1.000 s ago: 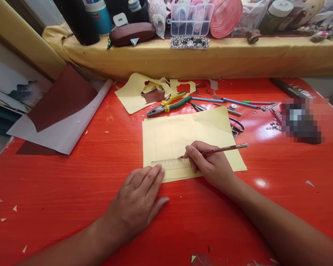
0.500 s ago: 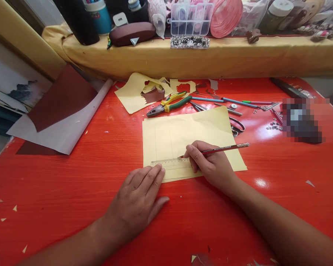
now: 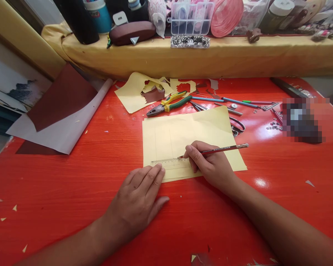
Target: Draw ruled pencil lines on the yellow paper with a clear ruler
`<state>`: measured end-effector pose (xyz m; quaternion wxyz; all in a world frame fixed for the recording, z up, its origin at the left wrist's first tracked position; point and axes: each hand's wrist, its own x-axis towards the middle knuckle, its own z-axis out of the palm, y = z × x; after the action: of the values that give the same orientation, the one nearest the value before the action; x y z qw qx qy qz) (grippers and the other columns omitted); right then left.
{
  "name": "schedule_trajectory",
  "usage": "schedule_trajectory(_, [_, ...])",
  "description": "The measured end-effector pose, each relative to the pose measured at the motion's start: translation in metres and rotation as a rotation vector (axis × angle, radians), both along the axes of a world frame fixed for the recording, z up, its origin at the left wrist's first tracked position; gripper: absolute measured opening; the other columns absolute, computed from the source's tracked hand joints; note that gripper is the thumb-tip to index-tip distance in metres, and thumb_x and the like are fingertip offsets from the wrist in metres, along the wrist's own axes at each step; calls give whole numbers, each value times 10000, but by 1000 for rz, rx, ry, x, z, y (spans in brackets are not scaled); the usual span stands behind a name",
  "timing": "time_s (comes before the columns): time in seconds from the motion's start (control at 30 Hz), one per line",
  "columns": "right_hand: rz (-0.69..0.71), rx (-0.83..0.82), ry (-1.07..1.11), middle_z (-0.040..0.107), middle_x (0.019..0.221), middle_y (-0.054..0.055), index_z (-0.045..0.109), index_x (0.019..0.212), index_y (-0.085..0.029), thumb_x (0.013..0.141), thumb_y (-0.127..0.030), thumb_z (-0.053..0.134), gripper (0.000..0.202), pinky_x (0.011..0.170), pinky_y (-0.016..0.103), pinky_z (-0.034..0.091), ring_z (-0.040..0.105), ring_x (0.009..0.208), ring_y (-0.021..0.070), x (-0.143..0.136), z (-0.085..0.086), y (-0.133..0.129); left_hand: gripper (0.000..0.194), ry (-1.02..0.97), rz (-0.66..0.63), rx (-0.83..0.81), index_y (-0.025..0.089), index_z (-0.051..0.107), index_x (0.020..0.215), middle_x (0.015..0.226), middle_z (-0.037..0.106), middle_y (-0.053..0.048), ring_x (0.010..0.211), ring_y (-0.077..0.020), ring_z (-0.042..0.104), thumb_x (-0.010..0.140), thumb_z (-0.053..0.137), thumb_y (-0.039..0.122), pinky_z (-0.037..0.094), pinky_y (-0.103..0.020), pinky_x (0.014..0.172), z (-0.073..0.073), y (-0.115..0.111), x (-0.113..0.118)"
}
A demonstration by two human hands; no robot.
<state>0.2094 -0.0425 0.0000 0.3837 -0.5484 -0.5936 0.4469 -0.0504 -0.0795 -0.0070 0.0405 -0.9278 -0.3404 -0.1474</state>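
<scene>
Yellow paper sheets lie stacked on the red table, the top one marked with thin pencil lines. Across their lower part rests a clear ruler, its right end hidden behind my right hand. My left hand lies flat with its fingers stretched out, the fingertips on the ruler's left part and the paper's lower edge. In my right hand is a dark red pencil, gripped for writing. The pencil's tip is at the upper edge of the ruler.
Behind the sheets lie pliers, yellow paper offcuts, several pens and scissors. A brown and white sheet curls at the left. Along the back, a cloth-covered shelf bears a clear compartment box and jars.
Almost nothing differs. Both hands, the ruler and the pencil keep nearly the same places.
</scene>
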Motion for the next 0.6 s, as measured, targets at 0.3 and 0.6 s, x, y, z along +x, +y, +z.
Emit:
schedule_trajectory(0.3, [12, 4, 19, 562, 565, -30, 689, 834, -223, 1108, -522, 556, 427, 605, 326, 453, 511, 542, 162, 1, 2, 0, 454, -3, 1, 4, 34, 660, 1427, 1415, 727, -175, 1249, -345, 636, 1126, 508, 338, 448, -471, 1079, 0, 0, 1])
schedule_trajectory(0.6, [-3, 16, 29, 561, 554, -35, 686, 833, -218, 1108, -541, 559, 443, 632, 321, 469, 498, 535, 152, 0, 0, 0, 459, 3, 2, 7, 51, 653, 1439, 1419, 719, -188, 1253, -338, 651, 1114, 524, 349, 472, -462, 1075, -1, 0, -1])
